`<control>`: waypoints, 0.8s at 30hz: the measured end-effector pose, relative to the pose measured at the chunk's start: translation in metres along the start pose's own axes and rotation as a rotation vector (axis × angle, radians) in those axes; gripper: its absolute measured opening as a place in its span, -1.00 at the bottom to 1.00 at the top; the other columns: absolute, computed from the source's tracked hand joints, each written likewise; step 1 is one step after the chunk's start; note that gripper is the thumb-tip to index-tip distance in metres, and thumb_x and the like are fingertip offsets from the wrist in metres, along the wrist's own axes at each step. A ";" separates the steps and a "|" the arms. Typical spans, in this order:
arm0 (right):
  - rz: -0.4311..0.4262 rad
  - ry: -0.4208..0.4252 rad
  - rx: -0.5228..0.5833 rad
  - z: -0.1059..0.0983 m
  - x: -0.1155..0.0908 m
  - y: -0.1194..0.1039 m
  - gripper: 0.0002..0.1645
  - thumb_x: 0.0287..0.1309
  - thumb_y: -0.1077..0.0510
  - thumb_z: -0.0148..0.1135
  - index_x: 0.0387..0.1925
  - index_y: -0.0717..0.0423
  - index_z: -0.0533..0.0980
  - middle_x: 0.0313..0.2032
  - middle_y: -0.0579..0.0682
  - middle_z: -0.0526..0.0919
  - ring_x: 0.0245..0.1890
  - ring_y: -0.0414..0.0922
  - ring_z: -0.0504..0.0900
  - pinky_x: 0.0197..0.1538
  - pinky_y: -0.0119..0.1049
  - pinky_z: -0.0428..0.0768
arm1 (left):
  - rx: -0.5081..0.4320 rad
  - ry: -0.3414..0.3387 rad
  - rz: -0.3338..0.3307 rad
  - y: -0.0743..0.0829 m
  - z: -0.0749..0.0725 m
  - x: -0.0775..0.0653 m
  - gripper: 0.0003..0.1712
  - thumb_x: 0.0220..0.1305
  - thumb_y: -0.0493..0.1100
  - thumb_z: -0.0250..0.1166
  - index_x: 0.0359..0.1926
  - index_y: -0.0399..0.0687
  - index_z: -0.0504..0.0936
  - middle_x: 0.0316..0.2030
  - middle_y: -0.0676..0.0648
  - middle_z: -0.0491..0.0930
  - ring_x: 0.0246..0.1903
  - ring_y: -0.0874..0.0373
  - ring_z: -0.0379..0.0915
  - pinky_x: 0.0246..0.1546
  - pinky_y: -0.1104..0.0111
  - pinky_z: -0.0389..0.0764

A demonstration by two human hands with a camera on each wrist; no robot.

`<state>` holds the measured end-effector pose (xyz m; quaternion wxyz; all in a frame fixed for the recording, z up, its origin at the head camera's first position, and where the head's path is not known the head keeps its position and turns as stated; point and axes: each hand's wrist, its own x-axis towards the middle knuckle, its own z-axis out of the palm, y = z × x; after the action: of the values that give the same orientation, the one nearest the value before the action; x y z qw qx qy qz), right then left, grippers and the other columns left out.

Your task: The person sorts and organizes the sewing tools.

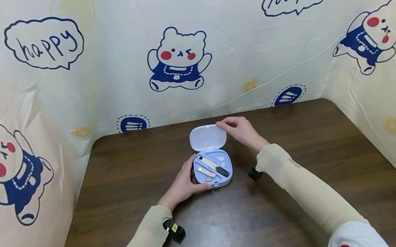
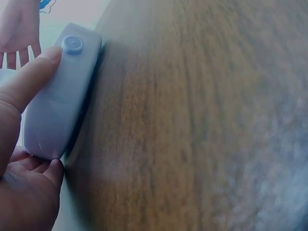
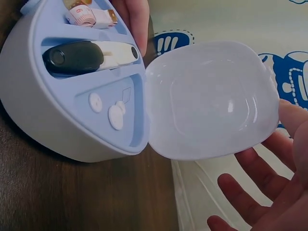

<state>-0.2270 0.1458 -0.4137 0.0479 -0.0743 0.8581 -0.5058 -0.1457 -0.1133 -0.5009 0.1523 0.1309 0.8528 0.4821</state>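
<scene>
A pale blue box (image 1: 227, 182) with rounded corners stands on the table, its clear lid (image 1: 206, 137) swung up at the back. My left hand (image 1: 184, 182) grips the box from the left side. In the left wrist view its thumb (image 2: 36, 77) lies beside a round button catch (image 2: 72, 44) on the front wall. My right hand (image 1: 240, 131) pinches the lid's upper right edge between thumb and fingers; the other fingers are spread. Inside the box are a black-and-white tool (image 3: 74, 57), small white buttons (image 3: 95, 102) and a small pinkish roll (image 3: 81, 15).
The brown wooden table (image 1: 119, 167) ends just behind the lid. Printed cloth (image 1: 232, 47) with bears hangs around its back and both sides. A small black camera (image 1: 255, 174) is worn at the right wrist, and another (image 1: 177, 233) at the left.
</scene>
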 end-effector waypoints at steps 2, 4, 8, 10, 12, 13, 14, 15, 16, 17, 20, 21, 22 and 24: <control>-0.005 -0.015 -0.012 -0.001 -0.004 -0.002 -0.56 0.44 -0.18 0.27 0.04 0.05 0.72 0.02 0.05 0.74 0.02 0.05 0.58 0.19 0.03 0.58 | -0.008 0.001 -0.001 0.000 0.000 0.000 0.40 0.02 0.13 0.68 0.67 -0.05 -0.04 0.58 -0.23 0.09 0.54 -0.12 0.09 0.51 -0.07 0.17; -0.014 -0.026 -0.027 -0.003 -0.006 -0.004 -0.57 0.45 -0.16 0.27 0.05 0.05 0.72 0.02 0.05 0.74 0.02 0.05 0.59 0.19 0.03 0.59 | -0.014 0.002 0.001 0.000 0.000 0.001 0.40 0.02 0.13 0.68 0.67 -0.04 -0.03 0.58 -0.23 0.10 0.53 -0.13 0.11 0.50 -0.07 0.19; -0.044 -0.044 -0.067 -0.005 -0.010 -0.003 -0.62 0.46 -0.10 0.27 0.06 0.05 0.72 0.00 0.05 0.76 -0.02 0.04 0.61 0.15 0.00 0.61 | -0.013 0.004 0.005 -0.002 0.000 0.001 0.41 0.01 0.12 0.69 0.67 -0.03 -0.04 0.57 -0.22 0.10 0.53 -0.12 0.13 0.50 -0.03 0.21; -0.050 -0.055 -0.081 -0.006 -0.011 -0.002 -0.63 0.47 -0.09 0.27 0.07 0.04 0.72 0.00 0.04 0.76 -0.02 0.03 0.62 0.15 -0.01 0.62 | -0.011 0.005 0.011 -0.002 0.000 0.001 0.41 0.00 0.11 0.70 0.66 -0.04 -0.03 0.57 -0.22 0.11 0.53 -0.11 0.13 0.50 -0.01 0.22; -0.049 -0.073 -0.091 -0.007 -0.013 -0.002 -0.62 0.48 -0.09 0.26 0.09 0.04 0.71 0.02 0.04 0.76 0.00 0.02 0.63 0.16 0.00 0.62 | -0.010 0.006 0.017 -0.002 0.000 0.001 0.41 -0.01 0.10 0.70 0.66 -0.05 -0.03 0.57 -0.22 0.11 0.52 -0.11 0.14 0.50 0.00 0.22; -0.045 -0.084 -0.095 -0.007 -0.014 -0.002 -0.61 0.48 -0.09 0.25 0.10 0.04 0.71 0.03 0.03 0.75 0.01 0.02 0.63 0.18 0.00 0.61 | -0.009 0.006 0.020 -0.002 0.000 0.001 0.41 -0.01 0.10 0.70 0.66 -0.05 -0.02 0.57 -0.23 0.12 0.52 -0.11 0.14 0.49 0.00 0.23; -0.040 -0.094 -0.096 -0.008 -0.015 -0.003 -0.61 0.48 -0.10 0.25 0.10 0.04 0.71 0.04 0.03 0.75 0.02 0.02 0.63 0.19 0.01 0.61 | -0.009 0.006 0.023 -0.002 0.000 0.001 0.40 -0.01 0.09 0.70 0.66 -0.05 -0.02 0.56 -0.23 0.12 0.52 -0.11 0.15 0.49 0.00 0.23; -0.034 -0.102 -0.096 -0.008 -0.016 -0.003 -0.61 0.47 -0.10 0.26 0.11 0.03 0.71 0.05 0.02 0.75 0.04 0.02 0.64 0.21 0.02 0.60 | -0.010 0.006 0.026 -0.002 0.000 0.001 0.40 -0.01 0.09 0.70 0.66 -0.05 -0.02 0.56 -0.23 0.12 0.52 -0.11 0.15 0.49 0.00 0.23; -0.028 -0.110 -0.097 -0.009 -0.017 -0.004 -0.61 0.47 -0.10 0.27 0.11 0.03 0.71 0.05 0.02 0.75 0.04 0.02 0.64 0.22 0.02 0.60 | -0.011 0.005 0.027 -0.002 0.000 0.001 0.40 -0.01 0.09 0.70 0.66 -0.06 -0.02 0.56 -0.24 0.12 0.52 -0.11 0.15 0.49 0.00 0.23; -0.026 -0.117 -0.099 -0.010 -0.019 -0.004 -0.61 0.46 -0.10 0.28 0.10 0.02 0.71 0.05 0.02 0.75 0.05 0.02 0.65 0.23 0.03 0.59 | -0.012 0.004 0.027 -0.002 0.000 0.001 0.40 0.00 0.09 0.70 0.66 -0.06 -0.02 0.56 -0.24 0.12 0.52 -0.11 0.15 0.49 0.01 0.24; -0.031 -0.129 -0.105 -0.011 -0.022 -0.004 -0.62 0.42 -0.10 0.32 0.08 0.02 0.73 0.04 0.01 0.76 0.03 0.00 0.67 0.21 0.02 0.61 | -0.013 0.004 0.025 -0.002 0.000 0.001 0.40 0.00 0.07 0.70 0.66 -0.06 -0.02 0.56 -0.24 0.12 0.52 -0.11 0.15 0.49 0.02 0.24; -0.037 -0.131 -0.109 -0.012 -0.023 -0.005 -0.63 0.41 -0.09 0.33 0.08 0.02 0.73 0.03 0.01 0.77 0.02 0.00 0.67 0.20 0.01 0.61 | -0.013 0.004 0.023 -0.001 0.000 0.001 0.40 0.00 0.07 0.70 0.66 -0.06 -0.02 0.56 -0.24 0.11 0.52 -0.11 0.15 0.49 0.03 0.24; -0.044 -0.133 -0.113 -0.012 -0.024 -0.004 -0.63 0.41 -0.09 0.34 0.08 0.01 0.74 0.03 0.00 0.77 0.02 -0.01 0.68 0.19 0.01 0.62 | -0.013 0.005 0.022 -0.001 0.000 0.001 0.40 0.00 0.06 0.70 0.66 -0.05 -0.03 0.56 -0.24 0.11 0.52 -0.10 0.15 0.49 0.03 0.24; -0.057 -0.134 -0.122 -0.012 -0.025 -0.004 -0.63 0.39 -0.08 0.36 0.07 0.01 0.74 0.02 0.00 0.77 0.02 -0.02 0.68 0.18 0.00 0.62 | -0.014 0.008 0.023 -0.001 0.000 0.002 0.39 0.00 0.05 0.70 0.66 -0.06 -0.02 0.56 -0.24 0.12 0.52 -0.10 0.16 0.48 0.04 0.25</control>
<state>-0.2037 0.1586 -0.4041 0.0863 -0.1349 0.8797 -0.4477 -0.1472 -0.1130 -0.5018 0.1443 0.1377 0.8485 0.4901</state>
